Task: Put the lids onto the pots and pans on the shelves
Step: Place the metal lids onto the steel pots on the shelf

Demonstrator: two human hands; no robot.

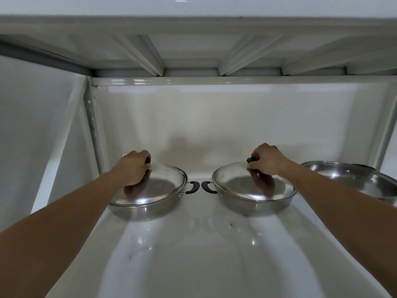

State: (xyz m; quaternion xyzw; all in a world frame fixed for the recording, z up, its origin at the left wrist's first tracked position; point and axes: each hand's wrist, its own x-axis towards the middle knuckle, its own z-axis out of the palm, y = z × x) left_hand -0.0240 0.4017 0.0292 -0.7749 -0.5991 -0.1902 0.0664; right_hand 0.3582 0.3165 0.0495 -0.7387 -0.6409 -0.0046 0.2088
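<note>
Two shallow steel pans stand side by side on a white shelf (pixel 193 254), their black side handles almost touching in the middle. The left pan (pixel 146 208) carries a domed steel lid (pixel 159 186), and my left hand (pixel 134 168) is closed around that lid's black knob. On the right pan (pixel 257 204) sits another steel lid (pixel 240 184); my right hand (pixel 266 159) grips its black knob. Both lids rest on their pans' rims.
A third, larger steel pan (pixel 354 179) stands uncovered at the far right of the shelf, partly cut off by the frame. Another white shelf (pixel 193 80) hangs low overhead. A metal upright (pixel 92 125) bounds the left side, with the wall behind.
</note>
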